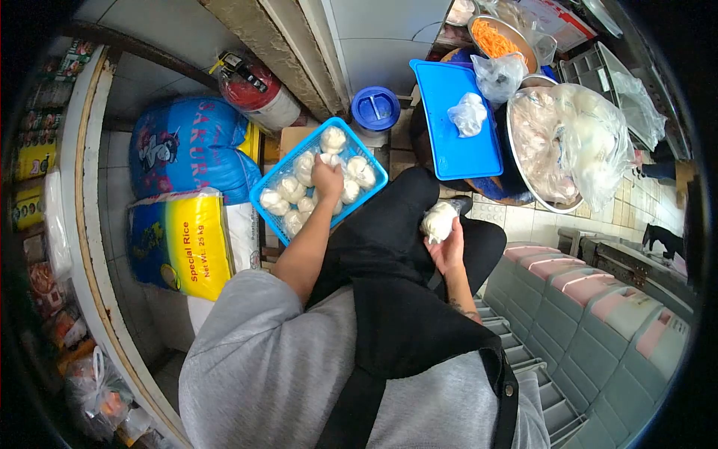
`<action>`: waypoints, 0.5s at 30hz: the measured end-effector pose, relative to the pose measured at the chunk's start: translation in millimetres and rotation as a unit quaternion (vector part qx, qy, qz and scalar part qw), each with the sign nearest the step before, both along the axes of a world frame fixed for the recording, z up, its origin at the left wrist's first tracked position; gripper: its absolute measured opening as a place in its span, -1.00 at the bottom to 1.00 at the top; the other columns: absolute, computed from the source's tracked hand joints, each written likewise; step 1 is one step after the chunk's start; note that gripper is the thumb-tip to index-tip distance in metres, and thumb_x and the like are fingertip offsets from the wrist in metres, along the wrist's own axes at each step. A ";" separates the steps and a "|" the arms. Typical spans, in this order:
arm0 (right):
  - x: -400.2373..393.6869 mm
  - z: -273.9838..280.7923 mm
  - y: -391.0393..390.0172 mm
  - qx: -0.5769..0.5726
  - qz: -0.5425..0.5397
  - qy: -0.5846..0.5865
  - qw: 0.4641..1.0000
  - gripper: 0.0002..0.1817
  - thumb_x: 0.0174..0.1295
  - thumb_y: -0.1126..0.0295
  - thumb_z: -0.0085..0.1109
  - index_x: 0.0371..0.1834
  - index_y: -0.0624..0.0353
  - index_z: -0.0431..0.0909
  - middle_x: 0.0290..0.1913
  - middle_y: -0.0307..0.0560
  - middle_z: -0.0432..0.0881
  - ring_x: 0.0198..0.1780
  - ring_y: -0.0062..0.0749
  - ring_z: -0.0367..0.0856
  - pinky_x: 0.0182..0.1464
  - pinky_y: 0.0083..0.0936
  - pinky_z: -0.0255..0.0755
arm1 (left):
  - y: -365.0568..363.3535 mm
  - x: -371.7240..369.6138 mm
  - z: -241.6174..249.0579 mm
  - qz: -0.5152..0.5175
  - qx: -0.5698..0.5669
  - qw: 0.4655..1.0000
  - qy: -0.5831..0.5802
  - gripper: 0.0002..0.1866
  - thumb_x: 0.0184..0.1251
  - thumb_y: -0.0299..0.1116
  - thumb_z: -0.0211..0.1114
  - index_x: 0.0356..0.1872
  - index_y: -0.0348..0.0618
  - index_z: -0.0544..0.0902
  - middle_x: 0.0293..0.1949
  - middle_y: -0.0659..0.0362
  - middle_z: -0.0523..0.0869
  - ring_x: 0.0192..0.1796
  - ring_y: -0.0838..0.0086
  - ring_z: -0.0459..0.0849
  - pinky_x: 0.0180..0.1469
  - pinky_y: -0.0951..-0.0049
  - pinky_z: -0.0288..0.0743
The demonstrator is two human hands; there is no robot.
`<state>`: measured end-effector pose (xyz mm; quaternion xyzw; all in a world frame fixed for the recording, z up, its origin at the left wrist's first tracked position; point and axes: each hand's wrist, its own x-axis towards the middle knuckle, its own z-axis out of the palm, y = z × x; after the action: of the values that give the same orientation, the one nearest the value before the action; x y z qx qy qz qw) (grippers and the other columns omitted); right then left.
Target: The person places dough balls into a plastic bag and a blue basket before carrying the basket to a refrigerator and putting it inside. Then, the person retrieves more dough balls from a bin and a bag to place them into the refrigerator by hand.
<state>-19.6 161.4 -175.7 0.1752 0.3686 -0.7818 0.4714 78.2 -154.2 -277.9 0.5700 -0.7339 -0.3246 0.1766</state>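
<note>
A blue plastic basket [271, 176] stands to my left, holding several small knotted clear bags of something white [333, 140]. My left hand [327, 179] is down in the basket, its fingers closed over one of these bags, which is mostly hidden under them. Above my right thigh, my right hand [447, 251] grips another clear plastic bag of white food [439, 221] from below. What the white filling is, I cannot make out.
Beyond the basket is a blue-lidded tub [375, 108]. On the right, a blue tray [460, 150] carries a small plastic bag, beside a large bowl of bagged food [535, 142] and shredded orange food [493, 39]. Rice sacks [206, 243] and a fire extinguisher [262, 93] stand left.
</note>
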 end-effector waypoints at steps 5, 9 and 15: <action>1.0 2.8 -1.9 0.005 -0.006 -0.008 1.000 -0.47 0.37 -0.10 -0.09 0.23 0.01 0.37 0.08 -0.21 0.59 0.03 -0.37 0.60 -0.11 -0.42 0.51 | 8.9 2.7 11.4 -0.179 -0.015 0.982 -0.059 -0.50 -0.03 -0.48 0.36 0.04 -0.30 0.55 -0.29 -0.09 0.64 -0.18 -0.01 0.63 -0.06 0.13 0.50; -0.1 -2.9 1.2 -0.006 0.003 0.000 1.000 -0.47 0.37 -0.11 -0.09 0.21 0.02 0.38 0.05 -0.21 0.60 0.00 -0.37 0.61 -0.13 -0.42 0.53 | -20.1 -1.4 52.1 -0.189 -0.109 0.963 -0.158 -0.67 -0.08 -0.42 0.44 -0.20 -0.15 0.60 -0.05 -0.04 0.58 -0.01 0.05 0.56 0.01 0.12 0.48; 1.8 1.4 -3.8 0.024 -0.013 -0.002 1.000 -0.45 0.36 -0.12 -0.09 0.22 0.03 0.37 0.05 -0.18 0.60 -0.04 -0.36 0.63 -0.19 -0.42 0.56 | -39.2 -6.1 29.3 -0.272 -0.092 0.928 -0.235 -0.48 -0.08 -0.29 0.47 -0.04 -0.13 0.49 -0.05 0.05 0.50 0.01 0.09 0.55 -0.02 0.11 0.53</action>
<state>-17.9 157.6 -174.3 0.1930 0.3835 -0.7786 0.4578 72.1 -193.5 -248.6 0.3895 -0.9080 -0.1474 -0.0444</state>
